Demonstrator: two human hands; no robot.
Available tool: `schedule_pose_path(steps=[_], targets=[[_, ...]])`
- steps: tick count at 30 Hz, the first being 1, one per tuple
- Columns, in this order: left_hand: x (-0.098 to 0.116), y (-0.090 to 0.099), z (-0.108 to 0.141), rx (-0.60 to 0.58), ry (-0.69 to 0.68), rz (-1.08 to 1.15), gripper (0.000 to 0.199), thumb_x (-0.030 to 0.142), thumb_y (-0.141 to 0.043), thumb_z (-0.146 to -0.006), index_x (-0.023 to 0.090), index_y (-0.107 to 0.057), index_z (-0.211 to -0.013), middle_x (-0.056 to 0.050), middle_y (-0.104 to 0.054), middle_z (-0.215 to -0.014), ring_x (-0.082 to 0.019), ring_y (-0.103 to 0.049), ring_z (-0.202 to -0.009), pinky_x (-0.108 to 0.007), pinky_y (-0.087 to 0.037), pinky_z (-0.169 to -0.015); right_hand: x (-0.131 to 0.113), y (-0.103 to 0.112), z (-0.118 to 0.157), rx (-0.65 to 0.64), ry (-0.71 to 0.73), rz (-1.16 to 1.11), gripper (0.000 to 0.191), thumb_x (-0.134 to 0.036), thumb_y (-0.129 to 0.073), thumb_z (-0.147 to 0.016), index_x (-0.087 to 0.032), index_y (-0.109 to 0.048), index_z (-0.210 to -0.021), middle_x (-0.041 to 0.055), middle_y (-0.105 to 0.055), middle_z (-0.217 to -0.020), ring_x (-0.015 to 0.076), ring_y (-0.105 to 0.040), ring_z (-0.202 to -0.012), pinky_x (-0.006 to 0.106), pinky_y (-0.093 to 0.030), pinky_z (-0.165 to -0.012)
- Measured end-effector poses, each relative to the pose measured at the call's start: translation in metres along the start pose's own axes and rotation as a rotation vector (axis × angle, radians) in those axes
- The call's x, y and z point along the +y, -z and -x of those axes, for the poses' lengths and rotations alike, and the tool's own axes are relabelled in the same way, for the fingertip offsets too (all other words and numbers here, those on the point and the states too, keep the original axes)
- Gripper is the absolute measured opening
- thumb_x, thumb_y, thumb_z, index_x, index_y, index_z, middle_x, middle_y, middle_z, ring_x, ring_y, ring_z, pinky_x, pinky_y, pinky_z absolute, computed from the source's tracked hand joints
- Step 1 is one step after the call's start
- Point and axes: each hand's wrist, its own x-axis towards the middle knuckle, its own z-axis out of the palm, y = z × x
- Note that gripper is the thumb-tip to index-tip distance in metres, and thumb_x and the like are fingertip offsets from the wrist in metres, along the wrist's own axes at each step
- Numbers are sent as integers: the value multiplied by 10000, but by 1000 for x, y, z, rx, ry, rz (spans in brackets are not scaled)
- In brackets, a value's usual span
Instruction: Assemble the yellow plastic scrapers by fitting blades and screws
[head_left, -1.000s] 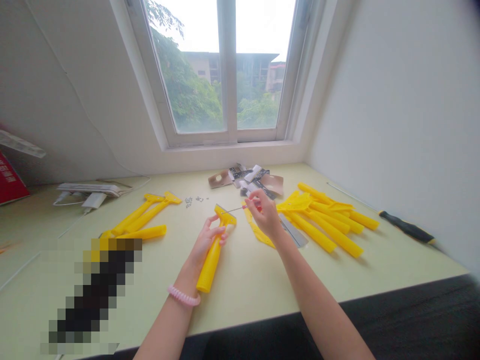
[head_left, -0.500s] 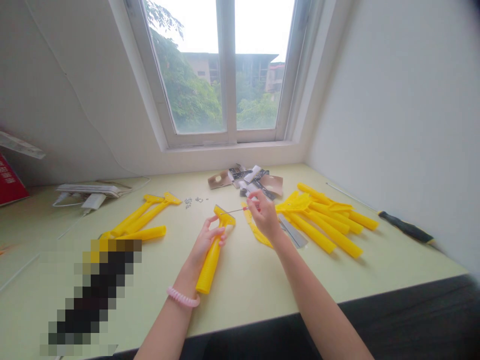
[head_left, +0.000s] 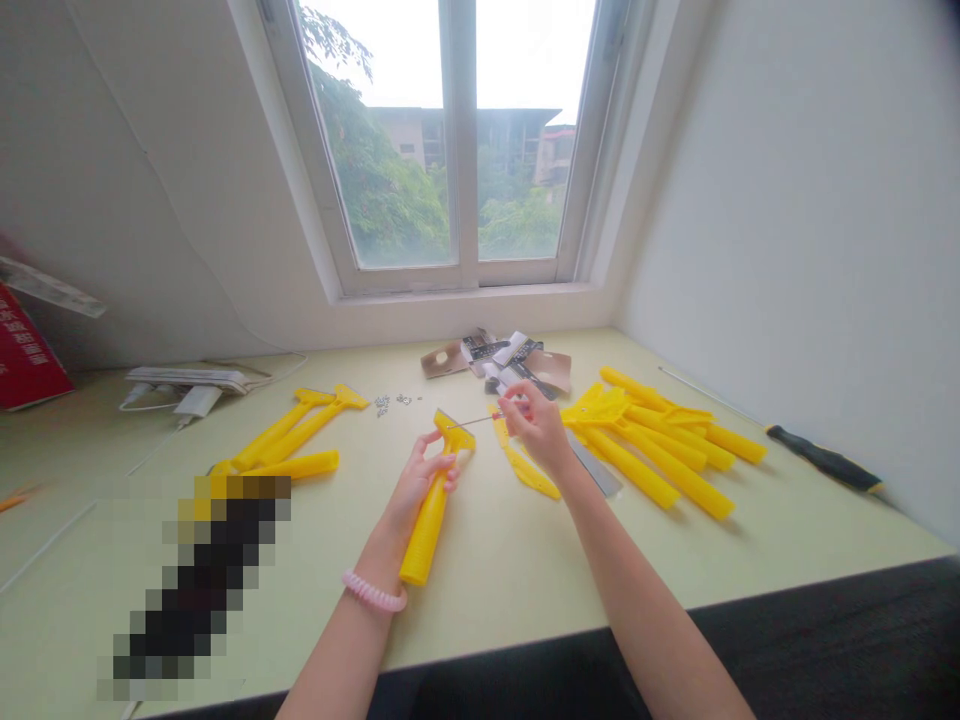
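On the near side of the big table point(head_left: 510, 590), the yellow scraper point(head_left: 425, 530) has the left hand point(head_left: 417, 480) closed around its neck. It looks light and stiff; its fat handle seems easy to hold. The right hand point(head_left: 541, 432) pinches a thin screwdriver point(head_left: 474, 421). Tiny screws point(head_left: 382, 405) look slippery.

Blurred white characters on the red object point(head_left: 31, 355) and packaging point(head_left: 489, 352) are unreadable.

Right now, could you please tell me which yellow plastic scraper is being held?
The scraper in the left hand, with a thin red-handled screwdriver at its head; the other scrapers lie on the pale green table.
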Motion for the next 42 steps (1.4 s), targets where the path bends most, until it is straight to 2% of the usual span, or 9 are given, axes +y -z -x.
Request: schedule_pose_path(steps=[3, 9, 12, 16, 22, 25, 30, 37, 42], targets=[[0, 0, 0, 1, 11, -5, 513, 113, -638, -578, 225, -366, -998, -1, -550, -755, -42, -451, -466, -152, -278, -429, 2, 0, 1, -14, -23, 1, 202, -395, -411, -807, -199, -458, -786, -44, -469, -502, 110, -465, -448, 208, -349, -442], [0, 1, 0, 13, -3, 4, 509, 107, -626, -585, 223, -361, -1004, 15, -539, -714, -41, -447, -460, -152, -285, -430, -1, 2, 1, -18, 62, 72, 114, -266, -372, -791, -206, -439, -861, 3, -525, -783, 119, -501, -632, 229, -392, -557], [-1, 0, -1, 2, 2, -20, 508, 118, -631, -584, 222, -363, -1002, 7, -548, -718, -48, -452, -457, -158, -286, -426, -4, 1, 2, 34, 86, 125, 111, -293, -377, -809, -206, -439, -839, -17, -512, -679, 104, -472, -542, 214, -358, -513], [0, -1, 0, 6, -4, -16, 515, 124, -649, -570, 223, -372, -992, -1, -559, -735, -49, -452, -457, -159, -282, -421, -3, 1, 2, 10, 43, 113, 154, -334, -367, -829, -206, -445, -859, -59, -446, -512, 88, -389, -408, 194, -291, -423], [0, 1, -2, 39, -13, -5, 504, 103, -640, -573, 229, -363, -975, -6, -563, -762, -48, -458, -462, -156, -280, -417, -2, 1, 3, -35, 116, 129, 139, -287, -381, -815, -209, -460, -899, 4, -561, -747, 132, -538, -646, 241, -406, -582], [-1, 0, -2, 28, -13, -11, 499, 101, -629, -578, 229, -353, -974, -5, -563, -761, -47, -457, -454, -155, -273, -415, -7, -2, 5, -41, 142, 138, 112, -270, -398, -811, -203, -467, -867, -4, -572, -680, 127, -543, -594, 224, -390, -545], [1, -2, 0, 17, -18, -19, 490, 112, -614, -590, 228, -350, -985, -8, -563, -771, -42, -449, -452, -158, -277, -425, -9, -4, 6, 1, 78, 158, 170, -322, -411, -821, -194, -520, -848, 6, -606, -643, 122, -542, -511, 204, -340, -458], [3, -4, 5, 20, -29, -46, 477, 120, -601, -611, 223, -349, -1002, 15, -540, -675, -46, -435, -456, -161, -288, -450, -9, 1, 4, -56, 125, 214, 199, -317, -457, -804, -197, -540, -939, 22, -598, -743, 140, -572, -673, 215, -409, -554], [3, -5, 6, 17, -37, -74, 472, 126, -597, -614, 221, -346, -1002, 17, -546, -693, -44, -435, -460, -164, -290, -453, -11, 1, 6, -89, 176, 228, 111, -263, -455, -803, -195, -544, -798, 14, -580, -732, 129, -560, -691, 212, -416, -589]])
